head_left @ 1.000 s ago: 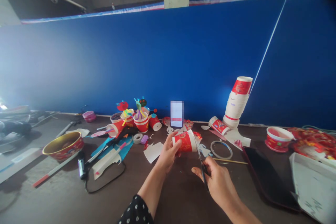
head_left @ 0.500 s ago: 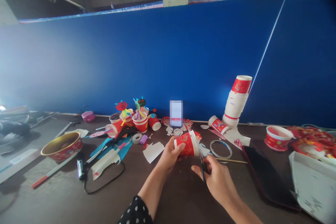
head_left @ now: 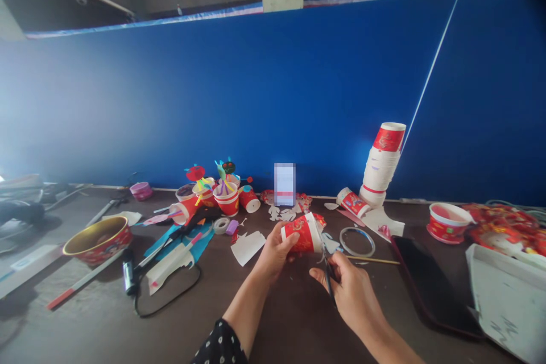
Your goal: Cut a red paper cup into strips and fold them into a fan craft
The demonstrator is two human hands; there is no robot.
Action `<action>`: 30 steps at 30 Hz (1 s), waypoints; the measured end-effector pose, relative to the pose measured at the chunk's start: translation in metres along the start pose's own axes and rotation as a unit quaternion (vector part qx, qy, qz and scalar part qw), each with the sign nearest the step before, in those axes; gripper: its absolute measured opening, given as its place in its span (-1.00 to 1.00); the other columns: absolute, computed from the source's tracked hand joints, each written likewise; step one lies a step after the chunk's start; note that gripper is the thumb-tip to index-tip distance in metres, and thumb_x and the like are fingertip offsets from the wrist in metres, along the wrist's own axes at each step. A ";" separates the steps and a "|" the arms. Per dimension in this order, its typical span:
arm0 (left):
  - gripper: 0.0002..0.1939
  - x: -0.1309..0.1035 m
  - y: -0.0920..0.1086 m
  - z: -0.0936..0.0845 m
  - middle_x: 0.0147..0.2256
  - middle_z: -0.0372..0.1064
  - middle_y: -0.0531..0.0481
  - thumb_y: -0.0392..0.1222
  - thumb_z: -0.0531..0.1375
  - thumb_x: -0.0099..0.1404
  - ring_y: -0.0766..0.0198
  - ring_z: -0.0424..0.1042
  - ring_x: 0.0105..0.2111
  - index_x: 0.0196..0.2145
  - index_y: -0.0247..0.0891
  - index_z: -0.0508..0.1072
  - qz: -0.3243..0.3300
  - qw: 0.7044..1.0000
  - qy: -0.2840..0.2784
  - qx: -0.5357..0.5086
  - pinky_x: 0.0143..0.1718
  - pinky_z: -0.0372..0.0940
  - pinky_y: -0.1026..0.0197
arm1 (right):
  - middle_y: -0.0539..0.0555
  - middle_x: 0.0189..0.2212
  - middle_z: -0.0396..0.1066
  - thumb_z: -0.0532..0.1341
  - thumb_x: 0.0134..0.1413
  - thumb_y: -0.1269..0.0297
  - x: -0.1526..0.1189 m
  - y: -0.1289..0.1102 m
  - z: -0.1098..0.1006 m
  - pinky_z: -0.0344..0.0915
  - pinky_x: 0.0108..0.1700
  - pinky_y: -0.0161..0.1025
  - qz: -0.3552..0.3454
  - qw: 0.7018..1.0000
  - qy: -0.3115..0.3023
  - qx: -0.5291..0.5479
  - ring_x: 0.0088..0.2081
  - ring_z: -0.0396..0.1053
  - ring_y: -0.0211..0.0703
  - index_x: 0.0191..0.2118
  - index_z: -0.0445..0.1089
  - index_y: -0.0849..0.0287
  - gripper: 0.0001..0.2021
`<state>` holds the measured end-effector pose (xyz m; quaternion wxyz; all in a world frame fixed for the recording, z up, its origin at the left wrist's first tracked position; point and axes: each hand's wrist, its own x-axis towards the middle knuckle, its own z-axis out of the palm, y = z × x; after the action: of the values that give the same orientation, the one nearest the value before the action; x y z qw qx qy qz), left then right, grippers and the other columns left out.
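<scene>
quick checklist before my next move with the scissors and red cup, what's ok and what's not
1. Left hand grip on red cup: ok, wrapped around its side.
2. Scissors in right hand: ok, held.
3. Blades at the cup's white edge: ok, as seen here.
4. Left fingers apart from blades: ok.
5. Blade opening: cannot tell, too small.
6. Table space uncluttered: not ok, white paper and wooden stick lie nearby.
</scene>
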<state>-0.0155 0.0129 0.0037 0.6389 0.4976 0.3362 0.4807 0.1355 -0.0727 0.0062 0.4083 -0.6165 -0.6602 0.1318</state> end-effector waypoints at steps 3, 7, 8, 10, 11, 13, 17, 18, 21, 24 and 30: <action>-0.45 0.000 0.001 0.000 -0.45 0.35 0.06 0.07 0.28 0.03 0.42 0.28 -0.63 -0.12 -0.24 0.20 0.006 1.000 0.001 0.001 -0.67 0.02 0.40 | -0.09 -0.66 0.33 0.15 0.03 -0.01 0.000 -0.001 -0.001 0.13 -0.55 -0.38 0.003 1.000 -0.005 -0.003 -0.63 0.24 -0.28 -0.47 0.23 0.11 -0.71; -0.44 -0.001 0.005 -0.001 -0.44 0.35 0.07 0.04 0.28 0.03 0.42 0.27 -0.62 -0.10 -0.24 0.19 0.012 1.000 0.005 0.002 -0.65 0.04 0.40 | -0.09 -0.68 0.32 0.15 0.03 -0.02 -0.001 0.000 -0.002 0.12 -0.56 -0.37 0.004 1.000 -0.015 -0.002 -0.64 0.23 -0.28 -0.47 0.22 0.10 -0.70; -0.44 -0.001 0.006 -0.001 -0.43 0.35 0.07 0.04 0.28 0.03 0.42 0.28 -0.61 -0.09 -0.23 0.19 0.010 1.000 0.005 -0.001 -0.64 0.06 0.40 | -0.09 -0.68 0.32 0.15 0.02 -0.03 -0.001 0.000 -0.002 0.12 -0.56 -0.37 0.003 1.000 -0.014 -0.002 -0.64 0.23 -0.27 -0.47 0.22 0.10 -0.70; -0.45 -0.002 0.007 -0.002 -0.41 0.35 0.06 0.03 0.28 0.03 0.41 0.30 -0.59 -0.10 -0.22 0.19 0.008 1.000 0.009 -0.006 -0.62 0.09 0.39 | -0.09 -0.70 0.30 0.16 0.01 -0.03 -0.001 0.001 -0.001 0.11 -0.57 -0.36 0.000 1.000 -0.008 -0.006 -0.66 0.23 -0.26 -0.47 0.21 0.09 -0.70; -0.45 -0.002 0.007 -0.002 -0.40 0.36 0.06 0.03 0.28 0.03 0.41 0.30 -0.58 -0.10 -0.21 0.19 0.008 1.000 0.009 -0.007 -0.61 0.09 0.39 | -0.09 -0.71 0.29 0.17 0.00 -0.04 -0.001 0.002 -0.001 0.11 -0.58 -0.36 -0.001 1.000 -0.005 -0.011 -0.66 0.22 -0.26 -0.47 0.21 0.09 -0.70; -0.45 -0.001 0.006 -0.002 -0.39 0.36 0.06 0.02 0.29 0.02 0.40 0.30 -0.57 -0.10 -0.21 0.20 0.006 1.000 0.003 -0.009 -0.61 0.09 0.39 | -0.10 -0.72 0.27 0.18 -0.01 -0.05 0.000 0.003 0.000 0.11 -0.58 -0.35 -0.003 1.000 0.001 -0.022 -0.68 0.21 -0.25 -0.46 0.20 0.08 -0.69; -0.42 0.000 0.004 -0.001 -0.40 0.36 0.04 0.00 0.33 -0.04 0.36 0.32 -0.52 -0.12 -0.25 0.23 0.008 0.999 -0.025 -0.030 -0.51 0.18 0.33 | -0.10 -0.71 0.28 0.18 -0.02 -0.05 0.002 0.005 0.000 0.13 -0.57 -0.34 0.004 0.999 0.012 -0.037 -0.67 0.24 -0.24 -0.44 0.20 0.08 -0.70; -0.42 0.000 0.004 0.000 -0.40 0.37 0.03 0.00 0.34 -0.05 0.35 0.33 -0.51 -0.13 -0.27 0.24 0.009 0.999 -0.030 -0.033 -0.48 0.20 0.32 | -0.10 -0.71 0.28 0.18 -0.02 -0.05 0.002 0.005 0.000 0.13 -0.57 -0.34 0.008 0.999 0.013 -0.040 -0.66 0.25 -0.23 -0.44 0.20 0.08 -0.70; -0.43 -0.001 0.003 0.002 -0.40 0.38 0.02 -0.01 0.34 -0.05 0.34 0.33 -0.49 -0.14 -0.29 0.25 0.008 0.999 -0.034 -0.030 -0.44 0.20 0.31 | -0.09 -0.68 0.32 0.18 -0.02 -0.05 0.003 0.006 -0.001 0.14 -0.55 -0.34 0.017 0.999 0.011 -0.037 -0.63 0.28 -0.23 -0.43 0.21 0.08 -0.71; -0.42 -0.003 0.003 0.004 -0.40 0.37 0.02 0.00 0.34 -0.05 0.35 0.32 -0.49 -0.13 -0.28 0.26 0.002 0.999 -0.030 -0.024 -0.47 0.18 0.33 | -0.09 -0.66 0.34 0.18 -0.02 -0.04 0.002 0.006 -0.002 0.15 -0.54 -0.34 0.025 0.999 0.011 -0.027 -0.62 0.30 -0.23 -0.42 0.22 0.08 -0.71; -0.40 -0.004 0.004 0.003 -0.46 0.30 0.09 0.04 0.32 -0.03 0.44 0.21 -0.59 -0.10 -0.25 0.24 -0.014 1.000 -0.021 0.013 -0.62 0.05 0.40 | -0.10 -0.70 0.31 0.18 -0.03 -0.05 0.002 0.003 -0.003 0.13 -0.56 -0.35 0.023 1.000 0.015 -0.014 -0.65 0.26 -0.25 -0.46 0.21 0.08 -0.70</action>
<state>-0.0149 0.0084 0.0081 0.6458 0.5117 0.3355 0.4566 0.1399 -0.0710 0.0075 0.4065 -0.6393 -0.6412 0.1224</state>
